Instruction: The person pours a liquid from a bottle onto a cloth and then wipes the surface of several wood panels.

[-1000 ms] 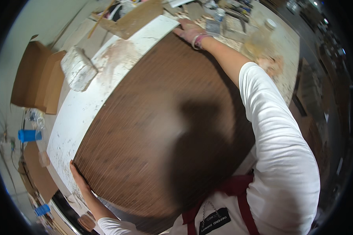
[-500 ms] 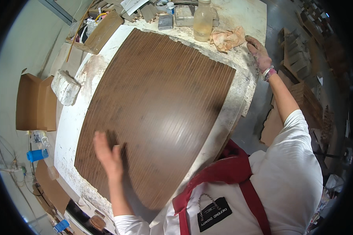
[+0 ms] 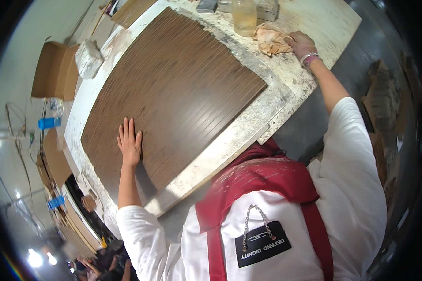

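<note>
A large brown panel of narrow dark strips (image 3: 173,93) lies on the white, stained tabletop (image 3: 229,145). My left hand (image 3: 130,143) rests flat on the panel's near left part, bare, with its fingers stretched out. At the far right, my right hand (image 3: 302,46), stained and with a bracelet at the wrist, has its fingers closed on the edge of a crumpled, orange-stained cloth (image 3: 271,41). The cloth lies on the table beside a clear bottle of yellowish liquid (image 3: 244,18).
A grey block (image 3: 207,5) and a pale block (image 3: 267,8) stand near the bottle. A white wrapped lump (image 3: 89,60) sits at the table's left edge, by an open cardboard box (image 3: 56,70). People (image 3: 103,264) show at the lower left.
My right hand has moved from the table's right edge onto the cloth and taken hold of it. The left hand, blurred before, now lies still on the panel. The view has shifted.
</note>
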`<state>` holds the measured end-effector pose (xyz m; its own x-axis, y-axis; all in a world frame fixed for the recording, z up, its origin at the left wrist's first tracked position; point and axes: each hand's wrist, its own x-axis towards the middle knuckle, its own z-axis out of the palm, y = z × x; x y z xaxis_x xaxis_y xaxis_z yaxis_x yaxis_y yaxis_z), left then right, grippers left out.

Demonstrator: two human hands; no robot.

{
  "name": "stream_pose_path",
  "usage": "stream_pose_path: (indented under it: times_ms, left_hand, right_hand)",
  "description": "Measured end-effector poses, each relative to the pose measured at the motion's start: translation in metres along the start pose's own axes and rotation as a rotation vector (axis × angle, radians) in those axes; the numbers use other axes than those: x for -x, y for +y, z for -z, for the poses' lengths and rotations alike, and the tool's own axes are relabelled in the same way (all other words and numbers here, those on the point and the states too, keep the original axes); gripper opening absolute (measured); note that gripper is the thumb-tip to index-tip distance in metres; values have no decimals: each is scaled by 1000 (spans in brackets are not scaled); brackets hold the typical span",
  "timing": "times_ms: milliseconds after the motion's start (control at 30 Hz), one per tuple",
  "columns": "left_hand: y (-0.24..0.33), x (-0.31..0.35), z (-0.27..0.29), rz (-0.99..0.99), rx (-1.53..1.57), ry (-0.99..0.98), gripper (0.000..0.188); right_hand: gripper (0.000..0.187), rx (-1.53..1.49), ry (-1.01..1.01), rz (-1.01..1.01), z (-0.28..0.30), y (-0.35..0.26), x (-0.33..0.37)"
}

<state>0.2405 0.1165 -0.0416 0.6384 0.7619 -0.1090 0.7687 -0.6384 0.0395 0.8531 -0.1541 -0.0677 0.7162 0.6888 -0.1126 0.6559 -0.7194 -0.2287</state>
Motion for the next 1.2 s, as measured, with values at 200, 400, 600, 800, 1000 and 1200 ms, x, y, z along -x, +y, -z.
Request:
stream_pose_path:
  times_ms: [200, 400, 600, 800, 1000, 1200]
  left_hand:
    - [10, 3, 6, 108, -82, -2, 57]
    - [12, 2, 2, 163, -112, -22, 57]
    - [36, -19, 32, 148, -135, -50, 53]
    - [159, -18, 39, -122, 347, 217, 48]
    - [225, 46, 30, -357, 65, -37, 86]
    - [219, 47, 1, -310, -39, 43, 86]
  right_hand:
    - [44, -936, -23, 294, 63, 88, -19]
    - [42, -450, 291, -162, 107, 139, 29]
    - [39, -1048, 112, 187, 179, 129, 75]
    - [44, -1290, 318, 273, 159, 71, 99]
    - [30, -695, 78, 492, 132, -75, 160]
    - [42, 24, 138, 1280, -48, -202, 203]
